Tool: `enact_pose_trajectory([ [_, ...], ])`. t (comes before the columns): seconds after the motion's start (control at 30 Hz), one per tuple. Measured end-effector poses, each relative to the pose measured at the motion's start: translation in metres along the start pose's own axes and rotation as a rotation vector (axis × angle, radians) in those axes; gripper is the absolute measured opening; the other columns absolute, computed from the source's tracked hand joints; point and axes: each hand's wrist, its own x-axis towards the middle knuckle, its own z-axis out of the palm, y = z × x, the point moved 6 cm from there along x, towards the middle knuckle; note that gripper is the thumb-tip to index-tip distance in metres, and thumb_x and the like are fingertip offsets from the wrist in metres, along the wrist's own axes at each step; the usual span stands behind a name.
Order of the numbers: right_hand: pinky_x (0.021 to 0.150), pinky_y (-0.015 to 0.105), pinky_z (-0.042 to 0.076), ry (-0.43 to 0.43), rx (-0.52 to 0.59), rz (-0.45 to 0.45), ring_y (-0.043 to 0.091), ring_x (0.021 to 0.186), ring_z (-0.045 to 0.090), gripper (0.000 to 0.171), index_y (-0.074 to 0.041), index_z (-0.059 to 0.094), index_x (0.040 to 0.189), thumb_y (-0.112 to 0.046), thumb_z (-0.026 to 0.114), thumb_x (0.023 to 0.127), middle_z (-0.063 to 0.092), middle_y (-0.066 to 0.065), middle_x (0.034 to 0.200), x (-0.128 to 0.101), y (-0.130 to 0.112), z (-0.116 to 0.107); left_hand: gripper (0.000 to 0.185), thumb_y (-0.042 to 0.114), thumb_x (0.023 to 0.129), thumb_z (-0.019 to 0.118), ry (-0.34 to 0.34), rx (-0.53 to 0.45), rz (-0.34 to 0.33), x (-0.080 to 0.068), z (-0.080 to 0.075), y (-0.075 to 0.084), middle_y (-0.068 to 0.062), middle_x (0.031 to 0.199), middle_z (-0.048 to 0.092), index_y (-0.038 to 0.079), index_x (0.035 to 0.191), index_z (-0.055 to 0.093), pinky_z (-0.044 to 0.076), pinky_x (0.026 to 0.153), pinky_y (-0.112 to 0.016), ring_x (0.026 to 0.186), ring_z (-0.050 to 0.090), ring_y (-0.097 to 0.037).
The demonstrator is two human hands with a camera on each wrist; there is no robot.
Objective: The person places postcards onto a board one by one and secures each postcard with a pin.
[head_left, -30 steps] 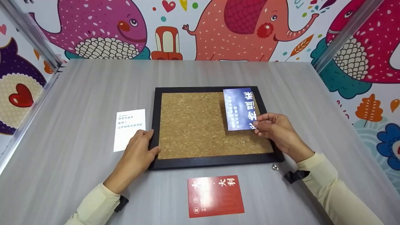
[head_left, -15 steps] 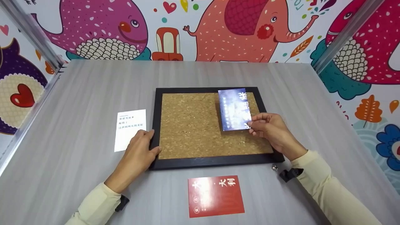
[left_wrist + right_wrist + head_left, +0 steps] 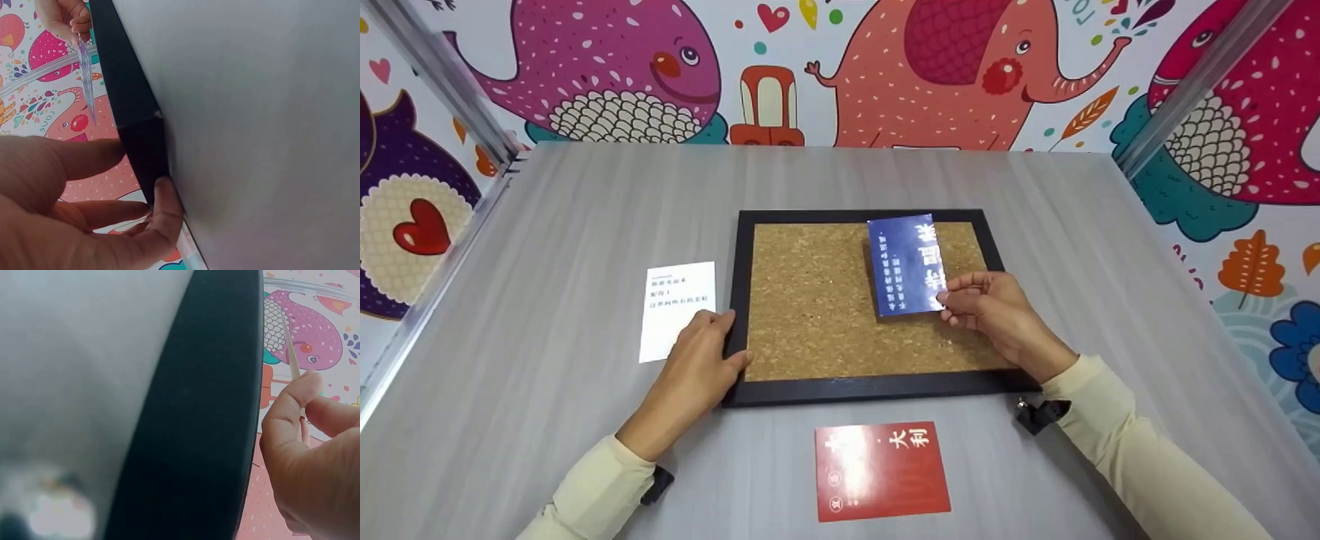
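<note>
One blue rectangular card (image 3: 901, 262) with white lettering is pinched near its lower right corner by a person's right hand (image 3: 997, 319), held above the right half of a rectangular, black-framed cork board (image 3: 810, 307). The left hand (image 3: 697, 367), well apart from the right, grips the board's left side. On the grey wood-grain worktop (image 3: 585, 202), a white rectangular card (image 3: 671, 300) lies left of the board, partly hidden by the left hand; a glossy red rectangular card (image 3: 883, 472) lies at the near side.
</note>
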Motion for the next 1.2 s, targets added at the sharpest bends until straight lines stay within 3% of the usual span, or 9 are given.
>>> enact_pose_trajectory([
  [0.53, 0.065, 0.022, 0.060, -0.005, -0.021, 0.008, 0.014, 0.071, 0.071, 0.015, 0.009, 0.060, 0.110, 0.007, 0.072, 0.101, 0.074, 0.012, 0.091, 0.003, -0.005, 0.016, 0.066, 0.007, 0.102, 0.076, -0.017, -0.010, -0.023, -0.001, 0.000, -0.001, -0.036, 0.144, 0.055, -0.021, 0.154, 0.045, 0.047, 0.114, -0.060, 0.137, 0.056, -0.050],
  [1.2, 0.066, 0.022, 0.060, -0.039, -0.038, 0.024, 0.015, 0.074, 0.072, 0.016, 0.009, 0.060, 0.113, 0.006, 0.070, 0.102, 0.072, 0.012, 0.092, 0.008, -0.009, 0.039, 0.066, 0.006, 0.100, 0.079, 0.008, -0.013, -0.005, -0.001, 0.000, 0.000, -0.037, 0.141, 0.057, -0.022, 0.152, 0.047, 0.048, 0.113, -0.060, 0.135, 0.057, -0.051],
])
